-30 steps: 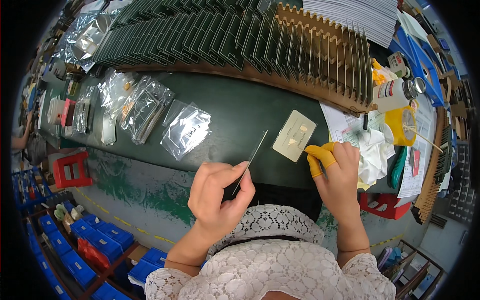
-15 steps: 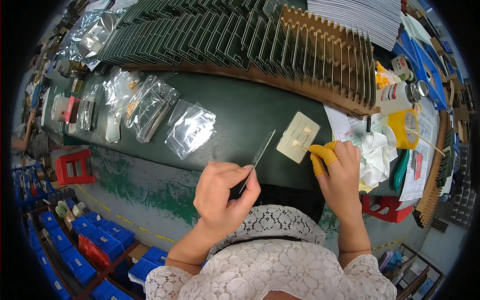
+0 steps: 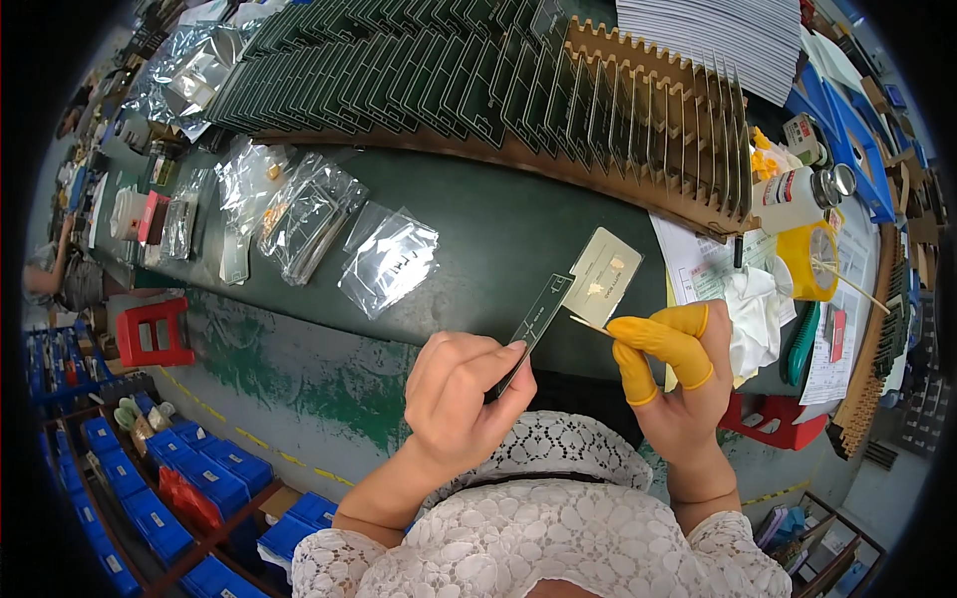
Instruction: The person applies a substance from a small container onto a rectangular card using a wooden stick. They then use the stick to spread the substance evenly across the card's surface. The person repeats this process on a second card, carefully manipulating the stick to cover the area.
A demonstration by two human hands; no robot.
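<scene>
A: Where's the board (image 3: 544, 313)?

B: Pinched in the left hand (image 3: 461, 391), long axis seven to one o'clock, its free end jutting toward one

A: Which side is the right hand (image 3: 676, 371)?

B: Board's three o'clock, fingers closed on a thin stick (image 3: 585, 323) pointing to ten, tip near the board; plate (image 3: 610, 261) at twelve from those fingertips

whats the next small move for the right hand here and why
Probably ease the thin pale sliver toward the dark green board: the right hand pinches the sliver in fingers wearing yellow finger covers, its tip pointing toward the board, seemingly just short of it, while the left hand holds the board by its near end.
</scene>
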